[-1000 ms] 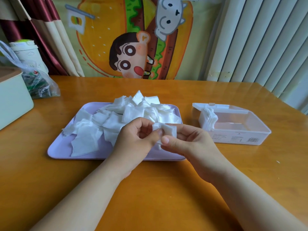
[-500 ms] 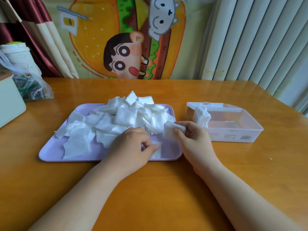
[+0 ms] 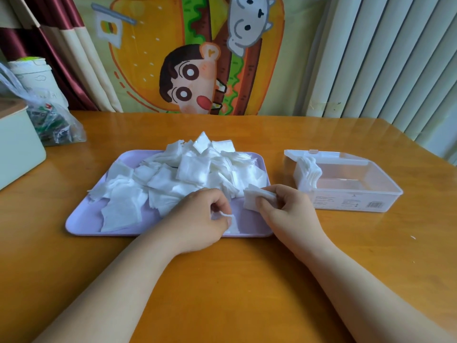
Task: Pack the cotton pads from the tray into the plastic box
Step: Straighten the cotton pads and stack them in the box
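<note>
A lilac tray (image 3: 81,220) lies on the wooden table with a loose heap of white square cotton pads (image 3: 188,169) on it. My left hand (image 3: 200,219) is over the tray's near right part and pinches a single pad (image 3: 226,216) lying there. My right hand (image 3: 286,206) holds a small stack of pads (image 3: 257,196) between thumb and fingers at the tray's right edge. Right of the tray stands the clear plastic box (image 3: 371,191), lid open, with a row of pads (image 3: 309,174) upright against its left wall.
At the far left stand a pale green box (image 3: 17,149), a clear bag of small packets (image 3: 54,122) and a white tub (image 3: 32,75). A cartoon curtain hangs behind the table, and white slats stand at the right. The table's right corner lies beyond the box.
My hands have parted: the left went down to a pad on the tray, while the right keeps the stack and has shifted slightly right.
</note>
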A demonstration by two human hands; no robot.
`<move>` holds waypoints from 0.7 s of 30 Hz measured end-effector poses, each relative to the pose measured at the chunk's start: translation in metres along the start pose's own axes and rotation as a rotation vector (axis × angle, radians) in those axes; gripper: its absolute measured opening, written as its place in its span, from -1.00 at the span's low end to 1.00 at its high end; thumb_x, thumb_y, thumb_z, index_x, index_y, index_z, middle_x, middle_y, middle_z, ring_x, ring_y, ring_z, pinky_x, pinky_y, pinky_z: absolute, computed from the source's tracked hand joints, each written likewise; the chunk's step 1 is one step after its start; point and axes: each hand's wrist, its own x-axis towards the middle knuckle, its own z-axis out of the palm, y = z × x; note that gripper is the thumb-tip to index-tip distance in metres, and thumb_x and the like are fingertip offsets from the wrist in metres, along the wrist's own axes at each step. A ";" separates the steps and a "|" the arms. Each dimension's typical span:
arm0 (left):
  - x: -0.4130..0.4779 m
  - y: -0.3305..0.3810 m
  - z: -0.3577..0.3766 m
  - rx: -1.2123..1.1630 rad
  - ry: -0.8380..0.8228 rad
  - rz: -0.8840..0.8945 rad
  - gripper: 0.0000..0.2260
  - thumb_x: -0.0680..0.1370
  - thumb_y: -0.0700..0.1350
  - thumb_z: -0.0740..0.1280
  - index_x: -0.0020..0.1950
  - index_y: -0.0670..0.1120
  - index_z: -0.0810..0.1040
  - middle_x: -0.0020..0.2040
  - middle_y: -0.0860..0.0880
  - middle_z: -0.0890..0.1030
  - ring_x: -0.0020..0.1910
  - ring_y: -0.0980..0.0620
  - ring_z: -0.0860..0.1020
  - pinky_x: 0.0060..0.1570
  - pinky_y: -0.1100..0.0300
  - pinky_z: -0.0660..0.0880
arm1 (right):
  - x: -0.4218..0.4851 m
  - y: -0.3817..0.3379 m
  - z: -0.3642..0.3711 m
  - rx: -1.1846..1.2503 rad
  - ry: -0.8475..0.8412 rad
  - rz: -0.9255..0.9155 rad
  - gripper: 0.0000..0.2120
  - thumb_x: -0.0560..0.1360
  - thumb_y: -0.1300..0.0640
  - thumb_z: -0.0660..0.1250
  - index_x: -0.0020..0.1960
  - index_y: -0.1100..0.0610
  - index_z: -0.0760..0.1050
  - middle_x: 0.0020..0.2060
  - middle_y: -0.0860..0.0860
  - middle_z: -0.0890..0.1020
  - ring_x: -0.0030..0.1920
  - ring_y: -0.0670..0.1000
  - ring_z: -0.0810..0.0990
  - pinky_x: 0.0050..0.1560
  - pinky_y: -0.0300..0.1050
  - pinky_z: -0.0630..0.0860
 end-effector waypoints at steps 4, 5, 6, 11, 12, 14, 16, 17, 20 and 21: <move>-0.002 0.003 0.000 -0.299 0.140 -0.013 -0.84 0.56 -0.18 0.45 -0.05 0.09 0.58 -0.16 0.06 0.63 -0.28 0.15 0.54 -0.29 0.24 0.52 | 0.001 0.001 0.000 0.016 0.023 -0.024 -0.89 0.57 0.16 0.41 -0.11 0.08 0.69 -0.16 0.02 0.62 -0.15 0.01 0.59 -0.13 -0.14 0.45; -0.003 0.005 -0.001 -0.379 0.155 -0.021 -0.81 0.55 -0.21 0.46 0.00 0.09 0.60 -0.14 0.05 0.66 -0.23 0.13 0.57 -0.27 0.28 0.53 | 0.000 0.000 0.000 0.055 0.014 -0.016 -0.88 0.57 0.17 0.41 -0.10 0.05 0.70 -0.17 -0.02 0.63 -0.17 -0.03 0.59 -0.14 -0.20 0.43; -0.003 0.006 -0.002 -0.456 0.153 -0.029 -0.77 0.55 -0.22 0.47 0.06 0.11 0.62 -0.09 0.02 0.68 -0.17 0.13 0.60 -0.22 0.30 0.54 | -0.001 -0.002 -0.001 0.100 0.001 -0.007 -0.86 0.57 0.18 0.41 -0.08 0.00 0.72 -0.19 -0.09 0.66 -0.19 -0.08 0.59 -0.15 -0.26 0.43; -0.006 0.018 -0.001 -0.784 0.093 0.012 -0.65 0.52 -0.34 0.49 0.20 0.03 0.68 0.01 0.00 0.65 -0.11 0.16 0.61 -0.07 0.31 0.56 | -0.003 -0.008 -0.005 0.286 -0.054 -0.003 -0.81 0.58 0.22 0.45 -0.05 -0.04 0.77 -0.19 -0.04 0.78 -0.15 -0.09 0.65 -0.07 -0.20 0.55; -0.007 0.021 0.000 -0.826 0.076 0.018 -0.69 0.50 -0.36 0.50 0.15 -0.03 0.68 -0.01 0.00 0.67 -0.11 0.14 0.63 -0.08 0.31 0.57 | -0.003 -0.009 -0.005 0.315 -0.056 0.006 -0.83 0.58 0.21 0.47 -0.03 -0.03 0.77 -0.16 -0.01 0.79 -0.12 -0.07 0.68 -0.03 -0.16 0.57; -0.009 0.025 0.004 -0.866 0.055 0.038 -0.78 0.47 -0.37 0.52 0.00 -0.09 0.68 -0.12 -0.01 0.70 -0.13 0.10 0.64 -0.08 0.29 0.59 | -0.003 -0.010 -0.005 0.371 -0.101 0.035 -0.85 0.59 0.23 0.48 0.02 0.01 0.77 -0.12 0.01 0.80 -0.08 -0.04 0.73 0.01 -0.08 0.60; -0.009 0.025 0.006 -0.845 0.070 0.055 -0.81 0.44 -0.34 0.56 -0.12 -0.07 0.70 -0.18 -0.06 0.70 -0.15 0.06 0.65 -0.07 0.27 0.60 | -0.004 -0.011 -0.005 0.412 -0.163 0.056 -0.84 0.58 0.29 0.47 0.05 0.07 0.74 -0.10 0.03 0.80 -0.06 0.02 0.77 0.03 0.00 0.64; -0.009 0.024 0.006 -0.824 0.082 0.058 -0.82 0.44 -0.33 0.57 -0.15 -0.05 0.72 -0.17 -0.09 0.70 -0.15 0.04 0.65 -0.04 0.25 0.61 | -0.005 -0.011 -0.005 0.418 -0.180 0.061 -0.85 0.57 0.32 0.48 0.04 0.09 0.72 -0.10 0.05 0.80 -0.06 0.05 0.78 0.03 0.03 0.64; -0.009 0.022 0.008 -0.775 0.106 0.064 -0.85 0.43 -0.29 0.59 -0.13 -0.06 0.74 -0.11 -0.18 0.72 -0.13 0.00 0.65 0.02 0.19 0.61 | -0.005 -0.012 -0.005 0.435 -0.183 0.058 -0.88 0.54 0.32 0.51 -0.01 0.13 0.73 -0.10 0.07 0.80 -0.06 0.07 0.79 0.04 0.01 0.66; -0.008 0.021 0.008 -0.762 0.115 0.065 -0.85 0.44 -0.28 0.59 -0.13 -0.05 0.74 -0.09 -0.21 0.73 -0.13 -0.01 0.65 0.04 0.14 0.61 | -0.005 -0.012 -0.006 0.443 -0.183 0.055 -0.88 0.54 0.32 0.50 0.00 0.13 0.74 -0.09 0.06 0.80 -0.04 0.06 0.79 0.05 -0.04 0.68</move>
